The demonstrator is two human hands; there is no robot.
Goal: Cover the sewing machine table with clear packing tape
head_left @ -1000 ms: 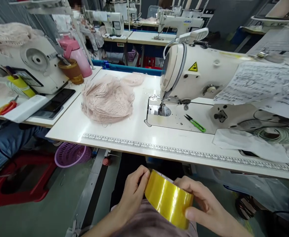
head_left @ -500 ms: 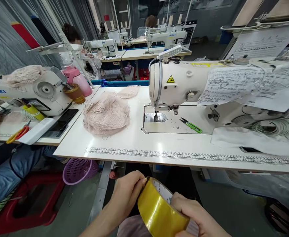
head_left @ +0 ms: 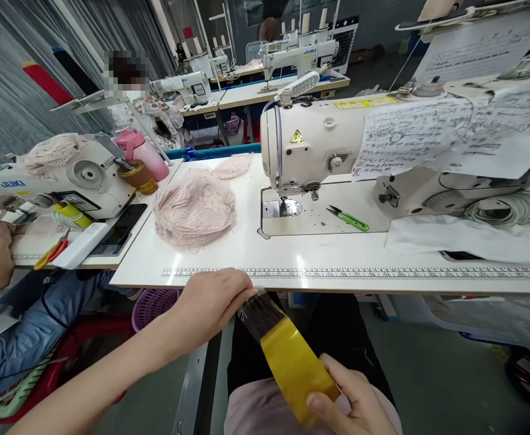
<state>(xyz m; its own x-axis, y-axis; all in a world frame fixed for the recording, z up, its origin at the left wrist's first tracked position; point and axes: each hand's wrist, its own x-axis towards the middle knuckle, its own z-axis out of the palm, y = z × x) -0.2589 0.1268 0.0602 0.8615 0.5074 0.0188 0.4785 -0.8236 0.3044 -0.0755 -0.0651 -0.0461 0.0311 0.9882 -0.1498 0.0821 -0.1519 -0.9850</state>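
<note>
Head camera, and the left grip [head_left: 213, 299] is pinching the loose end of the tape!

Which fingers?

Thumb and index show; the others are tucked out of sight.

And the right grip [head_left: 353, 396]?

Closed on the yellow tape roll [head_left: 294, 368], thumb across its face, the hand cut off by the bottom edge! That roll hangs over the lap, below the near edge of the surface [head_left: 133, 266], its core hard to make out.

The strip [head_left: 262, 314] between them?

See-through, dark against the trousers [head_left: 341, 332]!

Other spots?

Purple basket [head_left: 149, 305], partly behind the forearm; dark flat object [head_left: 464, 257], half under white cloth [head_left: 428, 235]. Can't tell what it is!
</note>
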